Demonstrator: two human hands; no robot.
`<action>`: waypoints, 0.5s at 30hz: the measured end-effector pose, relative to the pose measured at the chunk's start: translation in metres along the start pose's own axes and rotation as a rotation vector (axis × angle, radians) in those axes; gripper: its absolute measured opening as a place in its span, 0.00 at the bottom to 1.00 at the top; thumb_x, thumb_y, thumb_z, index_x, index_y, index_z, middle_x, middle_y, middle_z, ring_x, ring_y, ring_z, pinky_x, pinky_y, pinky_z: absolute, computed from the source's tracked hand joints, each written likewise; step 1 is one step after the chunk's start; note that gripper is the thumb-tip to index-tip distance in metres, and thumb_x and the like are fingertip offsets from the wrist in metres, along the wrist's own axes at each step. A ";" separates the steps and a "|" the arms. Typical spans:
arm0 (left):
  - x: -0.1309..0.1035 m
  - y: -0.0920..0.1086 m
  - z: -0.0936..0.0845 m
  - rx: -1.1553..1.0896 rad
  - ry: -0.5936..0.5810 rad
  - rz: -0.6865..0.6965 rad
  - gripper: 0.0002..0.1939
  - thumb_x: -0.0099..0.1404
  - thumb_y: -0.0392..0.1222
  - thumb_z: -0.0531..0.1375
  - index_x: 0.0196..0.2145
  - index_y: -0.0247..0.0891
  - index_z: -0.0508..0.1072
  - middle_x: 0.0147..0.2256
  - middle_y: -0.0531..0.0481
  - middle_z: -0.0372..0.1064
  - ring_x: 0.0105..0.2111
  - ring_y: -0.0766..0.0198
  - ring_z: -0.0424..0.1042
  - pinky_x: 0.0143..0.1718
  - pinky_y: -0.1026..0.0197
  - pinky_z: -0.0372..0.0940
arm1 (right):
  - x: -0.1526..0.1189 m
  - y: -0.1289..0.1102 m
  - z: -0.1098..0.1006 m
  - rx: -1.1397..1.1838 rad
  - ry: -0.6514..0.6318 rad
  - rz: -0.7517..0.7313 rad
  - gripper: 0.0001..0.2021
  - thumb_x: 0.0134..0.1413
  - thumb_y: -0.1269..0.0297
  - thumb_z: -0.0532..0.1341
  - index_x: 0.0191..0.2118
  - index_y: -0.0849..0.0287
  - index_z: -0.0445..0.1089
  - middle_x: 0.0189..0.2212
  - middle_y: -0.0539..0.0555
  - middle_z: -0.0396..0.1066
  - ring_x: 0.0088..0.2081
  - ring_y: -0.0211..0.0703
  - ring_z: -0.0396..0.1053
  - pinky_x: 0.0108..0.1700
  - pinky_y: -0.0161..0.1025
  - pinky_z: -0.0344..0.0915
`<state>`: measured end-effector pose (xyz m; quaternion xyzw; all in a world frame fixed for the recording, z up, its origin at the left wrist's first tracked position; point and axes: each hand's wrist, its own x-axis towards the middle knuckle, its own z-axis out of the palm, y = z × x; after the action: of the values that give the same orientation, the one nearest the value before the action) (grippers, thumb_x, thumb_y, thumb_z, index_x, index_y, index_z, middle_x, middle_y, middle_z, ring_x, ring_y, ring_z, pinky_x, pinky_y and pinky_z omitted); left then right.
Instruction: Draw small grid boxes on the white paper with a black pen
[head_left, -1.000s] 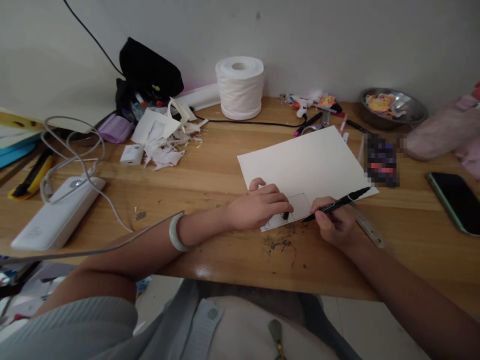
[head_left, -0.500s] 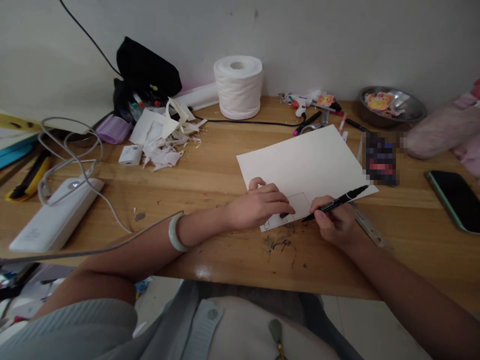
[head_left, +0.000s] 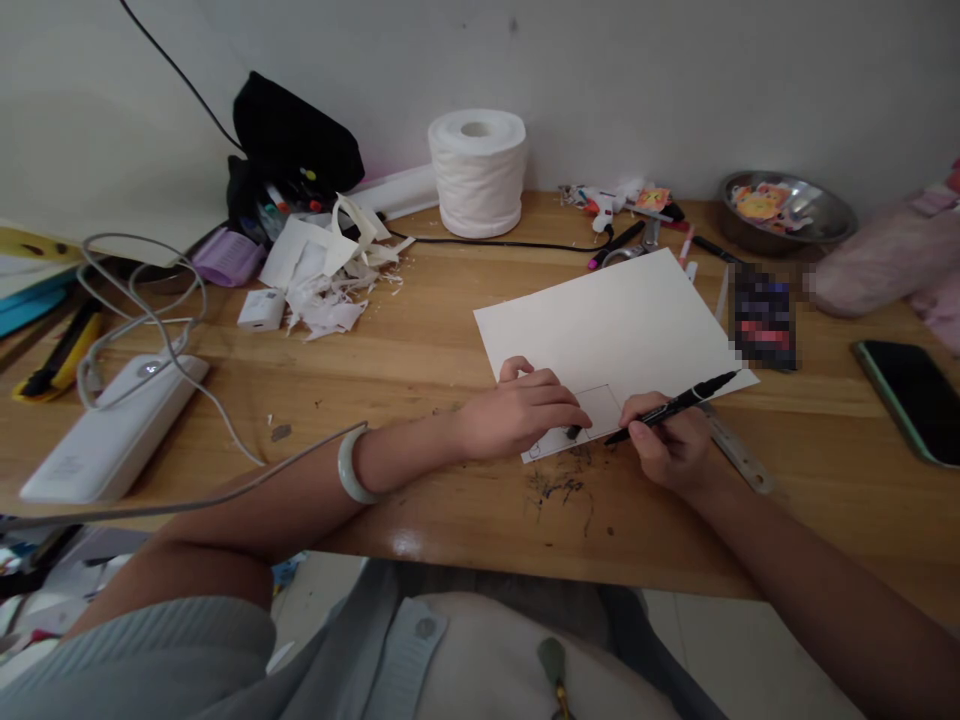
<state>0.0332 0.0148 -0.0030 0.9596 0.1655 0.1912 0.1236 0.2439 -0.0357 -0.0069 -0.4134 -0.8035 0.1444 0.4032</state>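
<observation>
My left hand (head_left: 521,412) lies flat on the near corner of the paper (head_left: 611,325), fingers together, fingertips at a small black cap (head_left: 573,432). My right hand (head_left: 671,445) is clamped on the marker (head_left: 671,408), tip down at the paper's near edge, just right of my left fingertips. A ruler (head_left: 739,457) lies just beyond my right knuckles. Bare table (head_left: 420,370) lies left of my left hand; the table edge runs under my wrists.
</observation>
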 end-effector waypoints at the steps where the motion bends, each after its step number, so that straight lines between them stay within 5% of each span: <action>1: 0.000 0.000 0.000 -0.001 -0.002 0.000 0.19 0.59 0.27 0.45 0.43 0.43 0.66 0.42 0.53 0.68 0.41 0.66 0.61 0.40 0.57 0.44 | 0.000 0.000 0.000 0.000 0.007 -0.006 0.04 0.48 0.71 0.52 0.27 0.58 0.61 0.17 0.46 0.59 0.16 0.31 0.52 0.17 0.32 0.49; 15: -0.001 -0.001 0.000 0.009 -0.002 0.015 0.18 0.61 0.28 0.45 0.43 0.42 0.65 0.42 0.54 0.68 0.41 0.66 0.61 0.40 0.57 0.44 | 0.005 -0.006 0.000 -0.011 0.033 -0.051 0.04 0.47 0.72 0.52 0.26 0.58 0.60 0.17 0.46 0.61 0.15 0.31 0.53 0.17 0.31 0.50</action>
<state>0.0323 0.0152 -0.0039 0.9615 0.1592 0.1902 0.1182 0.2389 -0.0352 -0.0015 -0.3974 -0.8077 0.1228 0.4178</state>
